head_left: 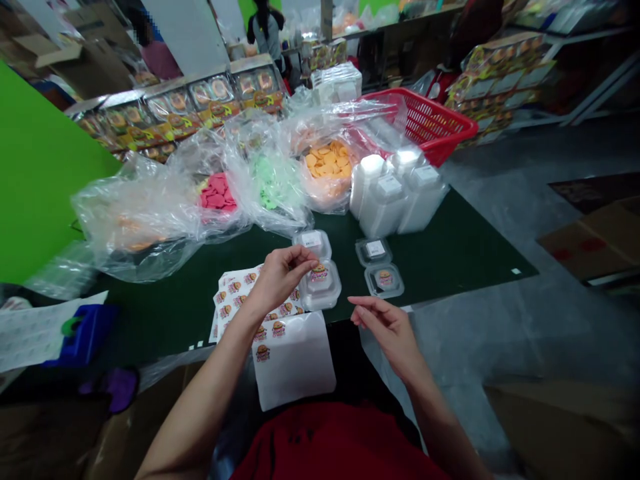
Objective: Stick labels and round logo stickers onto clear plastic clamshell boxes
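Note:
My left hand [280, 275] hovers over a sheet of burger stickers [235, 293], its fingers pinched together beside an open clear clamshell box [320, 277] that has a burger sticker on its lid. What the fingertips pinch is too small to make out. My right hand [385, 327] floats lower right, fingers loosely curled and apart, holding nothing. A second open clamshell box [380, 268] with a sticker lies just beyond it on the dark green table [450, 247]. A peeled white backing sheet [295, 360] hangs over the table's near edge.
Clear plastic bags hold pink [217, 193], green [273, 180] and orange [327, 163] pieces at the back. Stacks of clear boxes [395, 190] stand at right, with a red basket [430, 123] behind. A blue object [83, 330] lies left. Another person stands far back.

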Demonstrator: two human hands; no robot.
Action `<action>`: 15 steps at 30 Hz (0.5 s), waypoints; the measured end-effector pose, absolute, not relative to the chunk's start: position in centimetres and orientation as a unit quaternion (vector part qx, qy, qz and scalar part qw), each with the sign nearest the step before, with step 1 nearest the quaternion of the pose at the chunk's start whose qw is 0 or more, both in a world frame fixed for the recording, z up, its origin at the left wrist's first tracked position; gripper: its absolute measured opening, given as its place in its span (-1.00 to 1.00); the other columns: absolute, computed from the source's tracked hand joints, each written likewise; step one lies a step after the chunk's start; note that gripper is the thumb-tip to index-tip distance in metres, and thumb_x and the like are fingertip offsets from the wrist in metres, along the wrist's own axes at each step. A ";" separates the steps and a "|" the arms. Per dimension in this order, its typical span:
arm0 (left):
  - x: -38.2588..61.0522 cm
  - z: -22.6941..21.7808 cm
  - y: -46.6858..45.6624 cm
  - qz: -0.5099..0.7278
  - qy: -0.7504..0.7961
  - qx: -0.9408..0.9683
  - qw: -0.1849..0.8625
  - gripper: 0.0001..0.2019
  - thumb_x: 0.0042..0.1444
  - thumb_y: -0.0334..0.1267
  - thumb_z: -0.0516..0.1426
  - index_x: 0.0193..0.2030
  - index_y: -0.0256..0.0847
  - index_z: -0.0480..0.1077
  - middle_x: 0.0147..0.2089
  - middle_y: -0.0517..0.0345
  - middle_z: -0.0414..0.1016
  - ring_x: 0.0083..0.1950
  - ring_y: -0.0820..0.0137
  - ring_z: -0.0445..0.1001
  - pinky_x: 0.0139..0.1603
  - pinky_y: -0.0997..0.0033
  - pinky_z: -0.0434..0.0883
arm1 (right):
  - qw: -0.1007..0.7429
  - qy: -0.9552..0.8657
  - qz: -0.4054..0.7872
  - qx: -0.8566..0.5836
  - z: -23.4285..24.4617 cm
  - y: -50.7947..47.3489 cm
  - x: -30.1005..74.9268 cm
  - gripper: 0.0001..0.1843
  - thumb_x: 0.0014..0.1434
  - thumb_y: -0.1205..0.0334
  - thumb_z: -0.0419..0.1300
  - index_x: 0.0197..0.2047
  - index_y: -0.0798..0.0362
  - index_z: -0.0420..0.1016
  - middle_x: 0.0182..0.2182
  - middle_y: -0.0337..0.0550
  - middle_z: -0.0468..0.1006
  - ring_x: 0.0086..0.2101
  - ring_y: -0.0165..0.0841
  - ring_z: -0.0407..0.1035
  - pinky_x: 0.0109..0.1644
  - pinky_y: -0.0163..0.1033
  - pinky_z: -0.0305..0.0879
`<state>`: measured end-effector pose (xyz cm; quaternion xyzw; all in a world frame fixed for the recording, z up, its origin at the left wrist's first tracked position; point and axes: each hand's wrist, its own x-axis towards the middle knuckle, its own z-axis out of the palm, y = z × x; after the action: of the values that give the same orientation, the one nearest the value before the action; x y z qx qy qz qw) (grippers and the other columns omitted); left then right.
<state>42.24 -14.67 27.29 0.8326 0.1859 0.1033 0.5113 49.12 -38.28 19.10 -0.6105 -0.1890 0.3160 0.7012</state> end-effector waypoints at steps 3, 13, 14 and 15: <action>42.3 27.0 -14.6 0.099 0.193 0.832 0.511 -0.75 0.23 -0.08 0.26 -0.29 -0.25 0.55 -0.38 0.17 0.54 -0.35 0.42 0.42 -0.29 0.46 0.30 | 0.705 -0.190 0.306 -0.611 19.1 -38.1 49.3 -0.74 0.31 0.03 0.32 -0.03 -0.05 0.71 -0.39 -0.22 0.61 -0.33 -0.33 0.47 -0.17 -0.21 0.42; 42.1 26.0 -15.0 0.128 0.205 0.854 0.460 -0.80 0.28 -0.16 0.23 -0.31 -0.23 0.54 -0.43 0.25 0.45 -0.39 0.44 0.35 -0.33 0.45 0.25 | 0.585 -0.393 0.089 -0.704 21.0 -34.0 49.5 -0.62 0.45 0.22 0.15 0.25 -0.17 0.60 -0.11 -0.09 0.45 -0.06 -0.20 0.37 0.08 -0.04 0.39; 42.0 25.9 -15.2 0.135 0.208 0.860 0.446 -0.81 0.29 -0.19 0.23 -0.31 -0.22 0.54 -0.43 0.25 0.45 -0.39 0.44 0.35 -0.33 0.44 0.25 | 0.553 -0.416 0.061 -0.719 21.0 -33.5 49.5 -0.60 0.46 0.22 0.14 0.28 -0.17 0.58 -0.11 -0.08 0.43 -0.05 -0.17 0.34 0.09 0.00 0.38; 41.9 25.7 -15.3 0.147 0.211 0.867 0.428 -0.83 0.29 -0.21 0.23 -0.31 -0.21 0.54 -0.42 0.24 0.46 -0.37 0.43 0.36 -0.31 0.44 0.26 | 0.524 -0.433 0.040 -0.732 20.8 -33.1 49.5 -0.60 0.47 0.22 0.13 0.29 -0.17 0.57 -0.12 -0.06 0.41 -0.06 -0.15 0.32 0.09 0.02 0.37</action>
<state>41.90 -15.33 25.69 0.8665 0.2109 0.1474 0.4277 49.48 -33.06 20.83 -0.7322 -0.4329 0.0395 0.5242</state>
